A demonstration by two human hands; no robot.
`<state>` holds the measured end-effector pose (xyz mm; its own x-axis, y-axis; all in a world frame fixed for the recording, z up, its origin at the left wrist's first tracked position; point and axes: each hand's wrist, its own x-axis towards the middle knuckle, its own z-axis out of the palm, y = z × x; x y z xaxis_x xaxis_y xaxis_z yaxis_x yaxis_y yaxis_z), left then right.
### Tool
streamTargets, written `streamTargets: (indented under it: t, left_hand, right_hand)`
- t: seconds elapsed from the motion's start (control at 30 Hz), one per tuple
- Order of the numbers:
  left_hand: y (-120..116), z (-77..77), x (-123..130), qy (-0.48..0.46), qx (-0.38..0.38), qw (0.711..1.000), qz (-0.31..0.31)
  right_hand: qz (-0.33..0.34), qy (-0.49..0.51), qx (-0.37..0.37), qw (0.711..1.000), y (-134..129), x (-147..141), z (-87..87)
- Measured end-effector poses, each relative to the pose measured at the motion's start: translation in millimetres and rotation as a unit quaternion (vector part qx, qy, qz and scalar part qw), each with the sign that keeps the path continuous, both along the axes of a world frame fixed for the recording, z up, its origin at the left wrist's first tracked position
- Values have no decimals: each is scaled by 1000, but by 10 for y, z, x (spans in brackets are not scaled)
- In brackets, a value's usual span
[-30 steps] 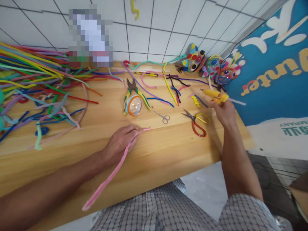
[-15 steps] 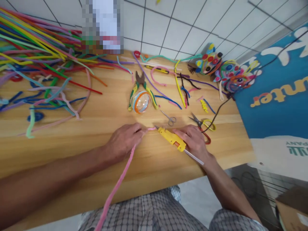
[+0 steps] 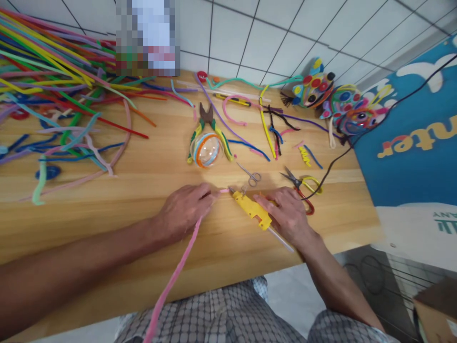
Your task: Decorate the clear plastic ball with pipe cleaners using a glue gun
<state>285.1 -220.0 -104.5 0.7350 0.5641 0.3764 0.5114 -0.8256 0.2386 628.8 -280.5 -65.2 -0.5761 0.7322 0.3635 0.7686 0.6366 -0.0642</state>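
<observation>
Right hand (image 3: 289, 212), head view (only one available): wrapped round the yellow glue gun (image 3: 252, 207), fingers closed on the body, nozzle aimed left. Change vs a second ago: gun was held over at the far right, by the blue panel (image 3: 410, 109); it has since been brought in to the middle of the table (image 3: 214, 267). Against the half-second-old frame, hardly any shift is seen, so gun is judged to be held steady on station. Left hand (image 3: 187, 207) is clamped on the pink pipe cleaner (image 3: 182, 262), pinched close to one end; fingertips partly hidden. Short tip is left sticking out to the right, long tail is run back toward the near edge and past it. Nozzle is sitting right at that tip; touching or just beside can't be told. Bead of glue can't be confirmed either. Meaning: stem and gun have now been matched up, so work is judged to be at the glue-application point. Small scissors (image 3: 254, 179) are left lying just far of the nozzle, larger scissors (image 3: 297, 182) just far of the right hand, with the black cable (image 3: 332, 162) laid across their red handle. Banded clear ball (image 3: 207, 151) is parked between the pliers' handles (image 3: 228, 145), untouched.
</observation>
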Motion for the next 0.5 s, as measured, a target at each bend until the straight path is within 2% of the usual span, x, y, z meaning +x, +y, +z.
streamTargets:
  t: [0.23,0.5]
  left_hand:
    - [-18,5,6,-1,8,1000,-3]
    - [-33,-8,2,55,-5,998,5]
  right_hand:
    - [0,-74,34,997,-8,-38,130]
    - [5,-84,51,995,-45,-29,166]
